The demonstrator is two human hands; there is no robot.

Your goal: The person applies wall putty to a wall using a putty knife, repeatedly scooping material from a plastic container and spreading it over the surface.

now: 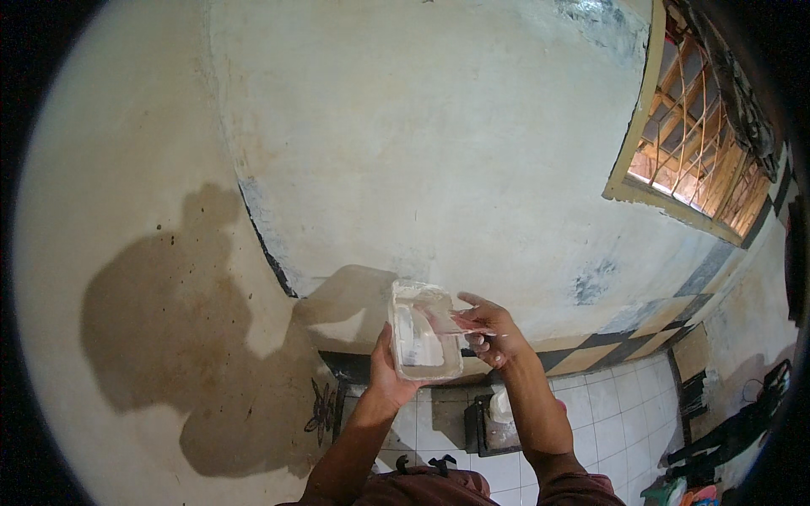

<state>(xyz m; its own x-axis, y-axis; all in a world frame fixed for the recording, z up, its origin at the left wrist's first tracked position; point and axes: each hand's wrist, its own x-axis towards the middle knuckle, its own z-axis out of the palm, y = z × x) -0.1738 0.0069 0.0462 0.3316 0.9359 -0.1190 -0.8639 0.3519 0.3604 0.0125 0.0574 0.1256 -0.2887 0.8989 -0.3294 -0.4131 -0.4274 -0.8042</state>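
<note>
Currently | rectangular tub [440,368]: whitish paint [416,344] inside | left hand [391,379]: gripping tub's left side | right hand [496,331]: holding reddish flat tool [465,324] over tub's right rim | wall [405,152]: beyond tub

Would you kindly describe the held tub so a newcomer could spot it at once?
Before the large, patchy, off-white wall, find the bare left hand. It holds a whitish, rectangular, plastic-looking tub. Unlike the black-edged object below, this tub is hand-held, with white material inside.
</note>
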